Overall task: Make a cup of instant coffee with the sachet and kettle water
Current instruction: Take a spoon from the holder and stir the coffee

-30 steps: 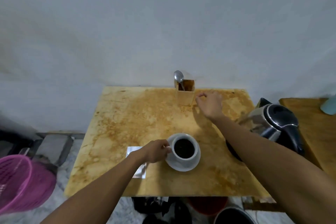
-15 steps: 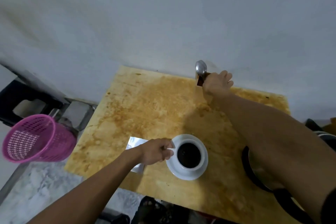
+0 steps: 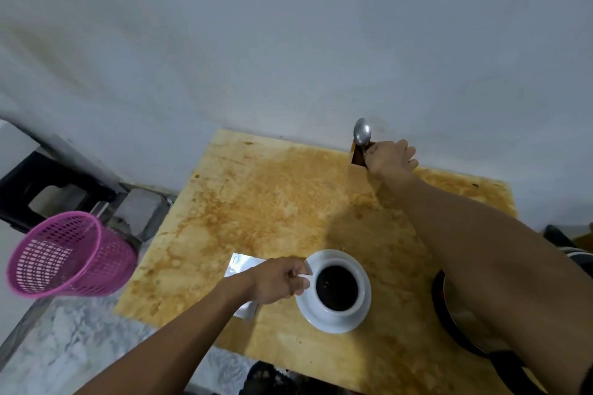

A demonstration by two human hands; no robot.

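A white ceramic cup full of black coffee stands on a white round saucer, toward the near side of a stained yellow-brown wooden tabletop. The liquid is dark and opaque and fills the cup close to its rim. Just left of the saucer, a silver foil sachet lies flat on the tabletop, largely covered by the person's wrist.

The left hand reaches in from the near edge and is closed around the cup's handle on the side facing the sachet, fingers curled and knuckles up. Beyond the cup, at the far edge of the tabletop against the pale grey wall, a small square wooden holder stands upright with a metal spoon in it, bowl end up. The right hand is stretched far out from the cup to the top of that holder, its fingers pinched on the spoon's handle just below the bowl.

Right of the saucer, under the right forearm, part of a steel electric kettle with a black rim shows. Well to the left of the cup, off the tabletop, sits a pink plastic mesh basket.
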